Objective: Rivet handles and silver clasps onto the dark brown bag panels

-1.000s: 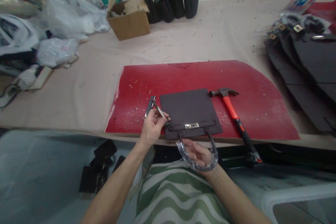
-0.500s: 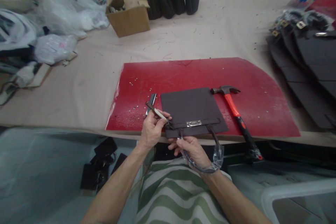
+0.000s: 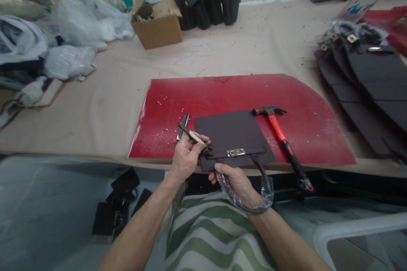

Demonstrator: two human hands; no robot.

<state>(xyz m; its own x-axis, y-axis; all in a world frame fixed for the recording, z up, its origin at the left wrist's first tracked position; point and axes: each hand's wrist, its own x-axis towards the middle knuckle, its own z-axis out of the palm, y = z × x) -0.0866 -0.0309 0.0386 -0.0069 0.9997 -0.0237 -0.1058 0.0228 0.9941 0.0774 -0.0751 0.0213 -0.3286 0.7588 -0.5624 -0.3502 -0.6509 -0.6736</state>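
Note:
A dark brown leather bag panel (image 3: pixel 230 133) with a silver clasp (image 3: pixel 235 152) lies at the near edge of a red mat (image 3: pixel 305 118). Its plastic-wrapped handle (image 3: pixel 263 190) hangs over the table edge. My left hand (image 3: pixel 186 156) is closed on a thin pen-like tool (image 3: pixel 190 134), its tip at the panel's near left corner. My right hand (image 3: pixel 233 180) grips the panel's near edge beside the handle's left end, with the handle looped around my wrist.
A hammer with an orange handle (image 3: pixel 281 137) lies on the mat right of the panel. A small metal strip (image 3: pixel 183 125) and scattered rivets lie to the left. Stacked dark panels (image 3: pixel 369 76) sit at right; a cardboard box (image 3: pixel 157 23), black bags (image 3: pixel 206 0) and plastic wrapping (image 3: pixel 63 12) at the back.
My right hand rose from under the hanging handle to the panel's near edge and took hold there. The left hand with the tool stayed near the panel's corner.

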